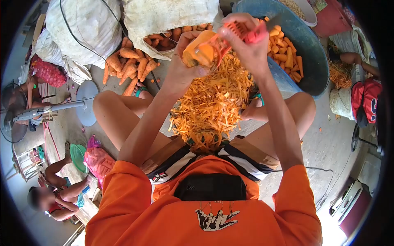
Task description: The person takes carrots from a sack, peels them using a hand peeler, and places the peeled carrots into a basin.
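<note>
My left hand [183,65] is closed around a thick orange carrot [202,50], its cut end tilted towards me. In my right hand [251,47] is a red peeler [221,43], whose head lies against the carrot's right side. A dark, blade-like shape juts out to the right of that hand, too blurred to name. Below both hands, a heap of carrot peelings [213,100] spreads between my legs. To the right stands a big blue tub [318,69] with peeled carrots [289,57] inside.
Unpeeled carrots [129,63] lie on the floor by an open white sack [164,16]. Another full white sack [78,30] stands left. A fan [88,102] is farther left. One person [61,197] sits at lower left; another in red [363,100] is at right.
</note>
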Motion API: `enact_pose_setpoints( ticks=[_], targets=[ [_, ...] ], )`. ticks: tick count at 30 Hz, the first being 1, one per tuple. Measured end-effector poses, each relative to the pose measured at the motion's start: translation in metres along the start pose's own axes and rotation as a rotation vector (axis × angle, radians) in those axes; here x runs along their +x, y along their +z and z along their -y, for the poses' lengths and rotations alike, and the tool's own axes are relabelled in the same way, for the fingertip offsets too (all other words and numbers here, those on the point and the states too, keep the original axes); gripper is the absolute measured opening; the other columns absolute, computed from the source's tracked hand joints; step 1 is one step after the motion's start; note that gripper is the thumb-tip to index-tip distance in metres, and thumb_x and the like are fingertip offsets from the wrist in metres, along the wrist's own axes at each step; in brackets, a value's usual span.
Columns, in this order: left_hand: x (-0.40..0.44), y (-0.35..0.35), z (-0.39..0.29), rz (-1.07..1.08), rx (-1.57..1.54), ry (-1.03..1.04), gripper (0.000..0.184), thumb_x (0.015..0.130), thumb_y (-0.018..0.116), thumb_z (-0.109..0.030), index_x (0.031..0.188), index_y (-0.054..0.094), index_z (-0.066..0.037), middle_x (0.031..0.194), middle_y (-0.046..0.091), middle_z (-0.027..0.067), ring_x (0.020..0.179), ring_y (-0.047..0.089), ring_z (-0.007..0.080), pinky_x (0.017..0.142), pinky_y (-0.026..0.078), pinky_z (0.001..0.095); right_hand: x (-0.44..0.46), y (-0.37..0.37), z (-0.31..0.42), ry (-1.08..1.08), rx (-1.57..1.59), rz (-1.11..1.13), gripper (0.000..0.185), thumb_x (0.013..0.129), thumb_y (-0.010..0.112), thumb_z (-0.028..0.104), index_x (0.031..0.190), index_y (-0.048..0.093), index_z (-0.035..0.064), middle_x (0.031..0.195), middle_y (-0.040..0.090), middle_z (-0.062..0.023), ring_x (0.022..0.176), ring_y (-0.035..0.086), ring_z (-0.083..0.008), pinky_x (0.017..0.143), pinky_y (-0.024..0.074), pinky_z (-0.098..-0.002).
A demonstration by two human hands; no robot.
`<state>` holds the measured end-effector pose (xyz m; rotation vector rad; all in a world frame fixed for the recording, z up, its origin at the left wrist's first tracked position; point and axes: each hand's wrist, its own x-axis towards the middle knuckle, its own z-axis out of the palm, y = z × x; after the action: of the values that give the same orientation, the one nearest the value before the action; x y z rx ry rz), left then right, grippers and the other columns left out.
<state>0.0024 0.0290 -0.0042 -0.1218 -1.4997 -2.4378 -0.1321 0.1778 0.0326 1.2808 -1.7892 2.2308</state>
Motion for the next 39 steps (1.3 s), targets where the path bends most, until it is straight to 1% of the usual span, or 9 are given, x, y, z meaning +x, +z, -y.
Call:
enact_pose_setpoints(
  ticks=[13, 15, 17, 20, 23, 26, 28, 31, 39],
  targets=[
    [-0.007, -0.007, 0.006, 0.04, -0.026, -0.087, 0.102, 0.067, 0.094, -0.056, 0.143, 0.048, -0.005, 0.139, 0.057, 0.004, 0.131, 0.054, 0.0143, 0.111, 0.044, 0.0337, 0.006, -0.04, -0.048, -0.051, -0.278, -0.123, 0.022, 0.094, 0.08, 0.019, 0.103, 0.069, 0.0024, 0.084, 0.073, -0.0023, 0.079, 0.069, -0.0078, 0.071, 0.0556, -0.0247],
    [-0.006, 0.001, -0.003, 0.061, -0.06, -0.107, 0.092, 0.077, 0.085, -0.06, 0.142, 0.05, -0.005, 0.139, 0.057, 0.0055, 0.132, 0.054, 0.017, 0.111, 0.045, 0.0363, 0.005, -0.06, -0.066, -0.018, -0.271, -0.111, 0.021, 0.095, 0.079, 0.02, 0.102, 0.07, 0.0028, 0.083, 0.074, -0.0029, 0.078, 0.069, -0.0074, 0.069, 0.0562, -0.0256],
    [-0.005, 0.003, -0.006, -0.002, -0.406, -0.151, 0.088, 0.09, 0.053, -0.081, 0.141, 0.051, -0.009, 0.138, 0.057, 0.0061, 0.132, 0.052, 0.0204, 0.109, 0.042, 0.0391, 0.006, -0.061, -0.072, 0.042, -0.224, -0.07, 0.019, 0.095, 0.079, 0.019, 0.1, 0.07, 0.0027, 0.083, 0.074, -0.0024, 0.075, 0.067, -0.0064, 0.066, 0.0549, -0.026],
    [0.0, -0.014, -0.006, 0.049, -0.855, -0.339, 0.094, 0.088, 0.039, -0.09, 0.131, 0.058, -0.01, 0.132, 0.06, 0.0082, 0.129, 0.054, 0.024, 0.104, 0.046, 0.0421, -0.006, -0.037, -0.048, 0.119, -0.308, 0.065, 0.022, 0.094, 0.08, 0.022, 0.097, 0.07, 0.0026, 0.079, 0.072, -0.0008, 0.07, 0.063, -0.0048, 0.062, 0.0505, -0.0271],
    [0.001, -0.033, 0.004, -0.28, -0.597, -0.491, 0.092, 0.091, 0.029, -0.09, 0.123, 0.062, -0.01, 0.121, 0.065, 0.0083, 0.122, 0.058, 0.0254, 0.097, 0.049, 0.0414, -0.018, -0.032, -0.052, 0.246, -0.452, 0.224, 0.028, 0.091, 0.082, 0.026, 0.096, 0.069, 0.0017, 0.077, 0.07, -0.0068, 0.067, 0.064, -0.0122, 0.062, 0.0508, -0.0325],
    [0.0, -0.031, 0.0, -0.227, -0.19, -0.425, 0.059, 0.099, 0.053, -0.067, 0.12, 0.062, -0.012, 0.114, 0.067, 0.0045, 0.111, 0.065, 0.0235, 0.089, 0.051, 0.0361, -0.021, -0.024, -0.045, 0.243, -0.576, 0.399, 0.031, 0.088, 0.081, 0.029, 0.099, 0.068, 0.0025, 0.078, 0.068, -0.0165, 0.067, 0.065, -0.0316, 0.065, 0.0517, -0.0407],
    [0.002, -0.016, -0.012, -0.187, 0.122, -0.367, 0.039, 0.091, 0.081, -0.037, 0.115, 0.063, -0.011, 0.105, 0.069, 0.0016, 0.097, 0.069, 0.0166, 0.083, 0.052, 0.0297, -0.017, -0.019, -0.032, 0.22, -0.604, 0.461, 0.03, 0.088, 0.081, 0.027, 0.099, 0.068, 0.0029, 0.079, 0.068, -0.0172, 0.068, 0.065, -0.0334, 0.066, 0.052, -0.0409],
    [0.004, -0.002, -0.015, -0.171, 0.444, -0.236, 0.033, 0.089, 0.084, -0.027, 0.109, 0.065, -0.009, 0.095, 0.07, 0.0012, 0.087, 0.069, 0.0131, 0.077, 0.052, 0.0282, -0.018, -0.012, -0.019, 0.205, -0.658, 0.547, 0.027, 0.086, 0.079, 0.023, 0.1, 0.068, 0.0028, 0.082, 0.068, -0.0188, 0.074, 0.065, -0.0396, 0.069, 0.0532, -0.0432],
    [0.003, -0.016, -0.002, -0.174, 0.4, -0.193, 0.021, 0.081, 0.083, -0.008, 0.094, 0.067, -0.001, 0.077, 0.069, 0.0015, 0.065, 0.064, 0.0089, 0.059, 0.051, 0.0249, -0.023, 0.0, -0.011, 0.052, -0.621, 0.58, 0.022, 0.083, 0.075, 0.012, 0.099, 0.065, 0.0009, 0.081, 0.065, -0.0216, 0.077, 0.064, -0.0425, 0.069, 0.0515, -0.0447]
  ],
)
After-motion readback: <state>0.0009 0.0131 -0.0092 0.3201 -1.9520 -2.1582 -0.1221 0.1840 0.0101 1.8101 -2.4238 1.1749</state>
